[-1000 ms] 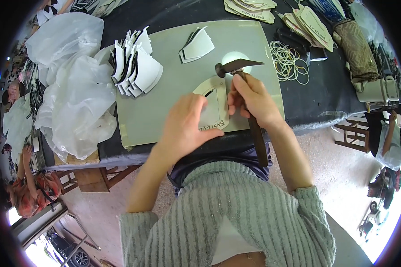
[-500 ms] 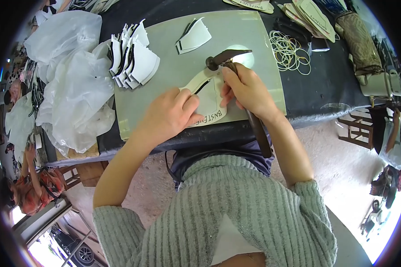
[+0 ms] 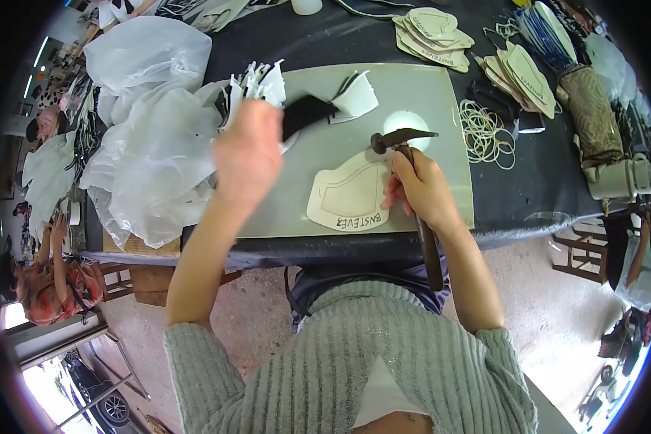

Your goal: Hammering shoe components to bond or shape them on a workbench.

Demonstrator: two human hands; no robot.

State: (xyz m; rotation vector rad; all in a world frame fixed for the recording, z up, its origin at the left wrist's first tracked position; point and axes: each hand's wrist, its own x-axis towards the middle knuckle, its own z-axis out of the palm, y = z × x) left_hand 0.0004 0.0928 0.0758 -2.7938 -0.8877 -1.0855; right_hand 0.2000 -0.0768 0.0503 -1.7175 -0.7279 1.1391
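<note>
My left hand (image 3: 247, 155) is smeared by motion, raised over the left of the board with its fingers closed. A black, flat, flexible piece (image 3: 309, 112) extends from its fingers to the right; its held end is hidden. My right hand (image 3: 423, 188) grips a hammer (image 3: 428, 257) by the wooden handle, close under the dark metal head. A cream card template (image 3: 351, 195) with marker lettering and a curved outline lies flat beside my right hand's fingertips. Whether they touch it I cannot tell.
White and black cut pieces (image 3: 267, 83) are stacked behind my left hand, with a smaller stack (image 3: 356, 98) farther right on the grey board (image 3: 289, 217). Plastic bags (image 3: 148, 166) fill the left. Looped cord (image 3: 484, 134) and more templates (image 3: 521, 76) lie right.
My left hand has lifted off the template and swung up and left, a black piece now in it. The template lies uncovered. My right hand still holds the hammer; the view has shifted.
</note>
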